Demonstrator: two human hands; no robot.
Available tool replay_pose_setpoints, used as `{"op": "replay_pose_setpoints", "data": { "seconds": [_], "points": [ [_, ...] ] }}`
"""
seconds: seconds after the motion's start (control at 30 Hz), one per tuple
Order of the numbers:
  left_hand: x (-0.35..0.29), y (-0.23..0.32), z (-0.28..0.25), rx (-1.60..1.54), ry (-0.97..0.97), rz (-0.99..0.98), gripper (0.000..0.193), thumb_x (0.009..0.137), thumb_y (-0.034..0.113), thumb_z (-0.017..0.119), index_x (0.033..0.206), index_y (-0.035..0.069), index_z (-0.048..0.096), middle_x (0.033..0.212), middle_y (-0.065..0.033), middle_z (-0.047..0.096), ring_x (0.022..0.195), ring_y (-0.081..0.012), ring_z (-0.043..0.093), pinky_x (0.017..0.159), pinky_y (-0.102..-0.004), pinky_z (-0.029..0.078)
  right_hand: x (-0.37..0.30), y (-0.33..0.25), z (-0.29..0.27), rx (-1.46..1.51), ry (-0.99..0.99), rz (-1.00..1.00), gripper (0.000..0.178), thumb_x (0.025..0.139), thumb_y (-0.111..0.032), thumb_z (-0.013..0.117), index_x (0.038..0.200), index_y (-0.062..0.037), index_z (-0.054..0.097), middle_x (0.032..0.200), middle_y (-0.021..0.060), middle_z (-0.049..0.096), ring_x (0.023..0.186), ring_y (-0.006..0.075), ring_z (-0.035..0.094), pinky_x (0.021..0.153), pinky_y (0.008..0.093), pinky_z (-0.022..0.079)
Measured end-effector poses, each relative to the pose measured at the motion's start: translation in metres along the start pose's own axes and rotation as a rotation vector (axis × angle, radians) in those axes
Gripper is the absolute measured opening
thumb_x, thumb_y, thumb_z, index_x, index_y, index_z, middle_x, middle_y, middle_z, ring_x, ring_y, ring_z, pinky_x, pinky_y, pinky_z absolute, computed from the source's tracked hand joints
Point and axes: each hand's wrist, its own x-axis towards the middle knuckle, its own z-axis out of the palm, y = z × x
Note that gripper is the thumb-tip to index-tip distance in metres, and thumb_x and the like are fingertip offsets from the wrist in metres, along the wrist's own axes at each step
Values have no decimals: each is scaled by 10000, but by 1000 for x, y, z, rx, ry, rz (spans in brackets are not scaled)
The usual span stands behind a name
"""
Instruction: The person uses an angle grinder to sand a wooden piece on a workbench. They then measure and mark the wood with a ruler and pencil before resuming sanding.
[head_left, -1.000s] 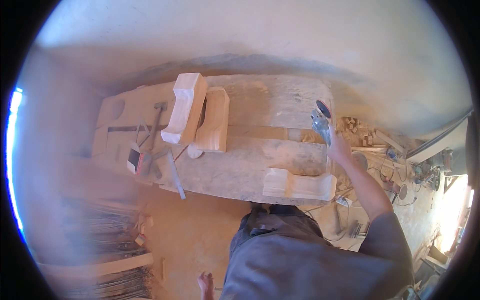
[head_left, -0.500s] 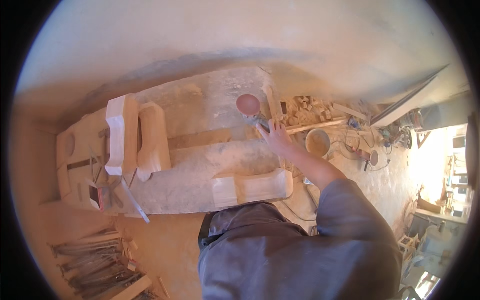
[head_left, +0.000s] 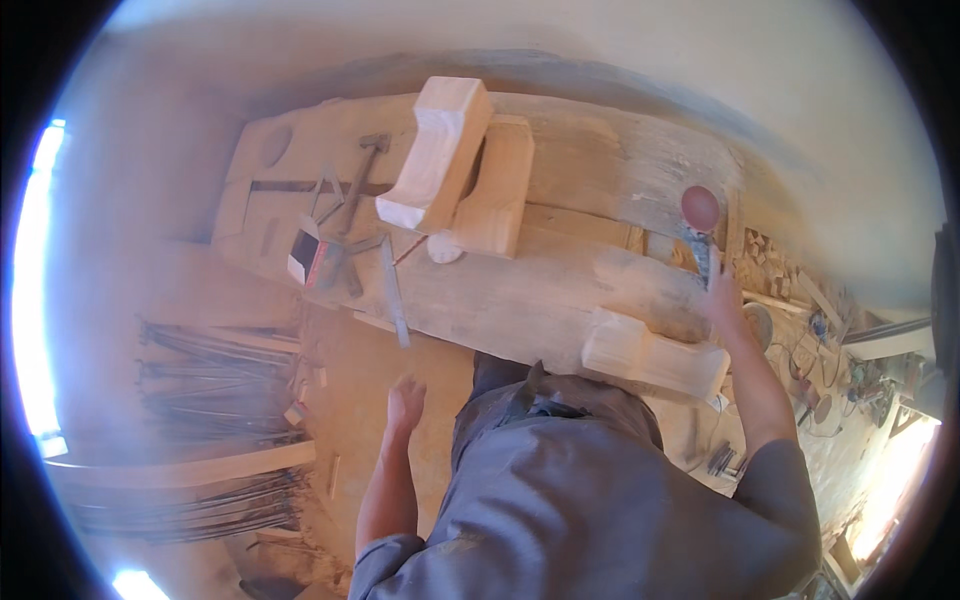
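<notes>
My right hand is closed round the body of an angle grinder at the bench's right end. The grinder's round red sanding disc faces up. Below my left hand's level lies only floor; my left hand hangs in front of the bench, holding nothing, its fingers loosely apart. Between my body and the grinder a shaped pale wooden block lies along the bench's near edge. Two larger curved wooden pieces, a front one and one beside it, stand further left on the bench.
The dusty workbench carries a hammer, a small open box and a metal strip. Wood offcuts and a bucket are beyond its right end. Racked metal clamps lie at the lower left.
The view has swung left, so the bench appears further right. My left hand has come into view. My right hand, fingers stretched to the grinder before, is now closed round it.
</notes>
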Motion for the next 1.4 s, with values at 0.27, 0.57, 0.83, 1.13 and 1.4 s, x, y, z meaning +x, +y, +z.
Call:
{"op": "replay_pose_setpoints", "data": {
  "seconds": [0.27, 0.57, 0.83, 1.13, 1.4],
  "points": [
    [172, 9, -19, -135, 151, -172, 522, 894, 220, 739, 1359, -3, 659, 1159, -303, 702, 1143, -451, 666, 999, -513, 524, -97, -245, -18, 703, -103, -297, 381, 952, -60, 672, 1331, -31, 647, 1177, 178, 716, 1074, 263, 711, 912, 389, 572],
    [223, 26, -2, -107, 91, -124, 856, 818, 112, 714, 1609, -13, 410, 1312, -340, 631, 1239, -495, 608, 1055, -546, 487, -4, -579, 120, 410, -349, -242, 609, 981, -297, 671, 1542, -117, 523, 957, 239, 738, 933, 439, 734, 816, 544, 570],
    [225, 14, -1, -323, -49, -132, 277, 769, 84, 689, 1018, -33, 725, 911, -280, 729, 905, -478, 698, 821, -529, 538, -8, -605, 132, 73, -338, -239, 537, 975, -240, 613, 1458, -10, 557, 1107, 241, 742, 1019, 335, 770, 856, 550, 607],
    [169, 15, -36, -1004, -296, -332, 181, 940, 18, 650, 1109, -42, 683, 1005, -118, 703, 855, -201, 644, 700, -344, 496, -76, -519, 78, 464, -224, -189, 395, 933, -182, 662, 1298, -31, 638, 1094, 227, 738, 978, 431, 743, 864, 514, 592],
    [76, 154, 12, -1504, -383, -254, 328, 907, -37, 746, 1223, -57, 659, 1097, -183, 728, 976, -287, 746, 879, -404, 637, -221, -309, 46, 967, 202, 286, 205, 1065, -161, 644, 932, -5, 651, 849, 187, 715, 736, 342, 681, 704, 385, 553]
  ]
}}
